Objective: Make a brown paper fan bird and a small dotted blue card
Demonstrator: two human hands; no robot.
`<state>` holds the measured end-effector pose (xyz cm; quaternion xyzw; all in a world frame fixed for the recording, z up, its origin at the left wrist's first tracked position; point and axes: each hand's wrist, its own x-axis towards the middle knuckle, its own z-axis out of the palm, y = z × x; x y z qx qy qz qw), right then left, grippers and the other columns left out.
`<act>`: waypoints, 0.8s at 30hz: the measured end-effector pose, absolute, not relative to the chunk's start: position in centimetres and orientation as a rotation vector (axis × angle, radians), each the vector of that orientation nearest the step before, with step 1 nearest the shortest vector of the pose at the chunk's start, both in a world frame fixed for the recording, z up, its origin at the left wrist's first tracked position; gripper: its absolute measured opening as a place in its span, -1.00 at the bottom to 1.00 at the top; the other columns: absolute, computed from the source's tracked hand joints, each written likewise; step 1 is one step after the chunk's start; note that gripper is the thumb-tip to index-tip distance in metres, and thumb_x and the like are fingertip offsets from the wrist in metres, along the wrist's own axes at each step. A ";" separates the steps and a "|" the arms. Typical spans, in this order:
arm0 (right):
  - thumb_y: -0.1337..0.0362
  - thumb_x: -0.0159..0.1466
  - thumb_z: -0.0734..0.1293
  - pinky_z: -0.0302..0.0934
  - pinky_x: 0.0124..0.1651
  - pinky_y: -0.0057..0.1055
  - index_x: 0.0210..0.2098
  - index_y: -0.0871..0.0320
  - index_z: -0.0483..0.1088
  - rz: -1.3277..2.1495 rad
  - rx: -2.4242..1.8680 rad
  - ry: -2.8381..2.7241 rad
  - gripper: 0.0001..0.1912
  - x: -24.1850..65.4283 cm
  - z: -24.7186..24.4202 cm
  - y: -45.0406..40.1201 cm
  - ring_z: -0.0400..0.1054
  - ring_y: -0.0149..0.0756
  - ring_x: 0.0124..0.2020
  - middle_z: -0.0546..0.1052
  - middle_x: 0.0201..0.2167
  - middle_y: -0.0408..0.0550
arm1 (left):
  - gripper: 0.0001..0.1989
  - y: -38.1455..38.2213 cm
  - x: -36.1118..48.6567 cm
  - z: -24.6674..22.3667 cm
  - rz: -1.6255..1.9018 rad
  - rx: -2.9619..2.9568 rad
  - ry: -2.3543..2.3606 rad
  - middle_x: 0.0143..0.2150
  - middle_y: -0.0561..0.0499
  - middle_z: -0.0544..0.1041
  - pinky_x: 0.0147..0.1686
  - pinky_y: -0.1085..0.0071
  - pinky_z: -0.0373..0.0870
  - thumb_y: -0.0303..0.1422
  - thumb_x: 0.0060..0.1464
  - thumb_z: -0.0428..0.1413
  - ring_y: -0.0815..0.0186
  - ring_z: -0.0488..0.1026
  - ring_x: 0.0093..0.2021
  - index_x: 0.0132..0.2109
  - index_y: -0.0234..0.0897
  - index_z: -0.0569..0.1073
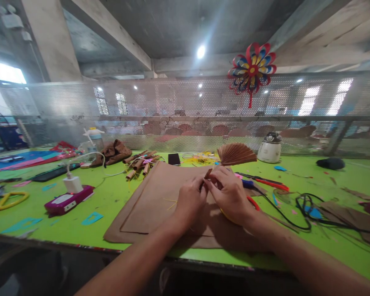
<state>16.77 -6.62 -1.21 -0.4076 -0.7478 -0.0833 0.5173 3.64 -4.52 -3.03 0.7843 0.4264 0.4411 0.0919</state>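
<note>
Both hands meet above brown sheets [148,197] lying on the green table. My left hand [191,197] is closed, its fingertips pinching the lower end of a brown piece. My right hand [230,193] is closed too, thumb and fingers pressed on the same small brown end. A pleated brown fan [237,153] spreads out above my right hand; whether it joins the pinched piece is hidden by the fingers. Red-handled scissors [271,184] lie to the right of my right hand, and another red and yellow handle shows partly beneath it.
Brown rolls [138,165], a black phone [174,159] and yellow strips [203,158] lie behind the sheets. A purple power strip [69,200] sits left. At right are black cables [308,205], a white jar [269,148] and paper scraps. A mesh screen [185,123] stands behind.
</note>
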 end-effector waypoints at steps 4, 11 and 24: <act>0.40 0.21 0.29 0.16 -0.32 -0.39 -0.43 0.17 0.40 -0.113 -0.875 -1.686 -0.91 17.5 -0.3 -6.8 0.26 -0.33 -0.41 0.40 -0.46 -0.09 | -0.74 -3.9 3.7 -3.0 1.253 2.098 1.135 -0.36 -0.04 0.51 -0.33 0.40 0.27 -0.28 0.16 -0.05 0.31 0.41 -0.37 -0.16 -0.29 0.48; 0.32 0.15 0.36 0.18 -0.42 -0.40 -0.43 0.17 0.49 0.174 -0.803 -1.523 -0.94 19.8 0.4 -5.7 0.30 -0.35 -0.48 0.47 -0.50 -0.09 | -0.69 -3.9 3.5 -2.3 1.178 1.635 0.890 -0.53 0.05 0.35 -0.44 0.43 0.23 -0.15 0.12 -0.02 0.38 0.29 -0.49 -0.31 -0.33 0.42; 0.31 0.14 0.36 0.23 -0.33 -0.36 -0.42 0.16 0.52 0.258 -0.813 -1.618 -0.92 20.2 -0.7 -4.3 0.36 -0.33 -0.43 0.55 -0.45 -0.07 | -0.68 -4.3 3.4 -1.9 1.094 1.593 0.832 -0.54 0.03 0.35 -0.44 0.43 0.21 -0.13 0.09 0.01 0.37 0.27 -0.49 -0.40 -0.31 0.39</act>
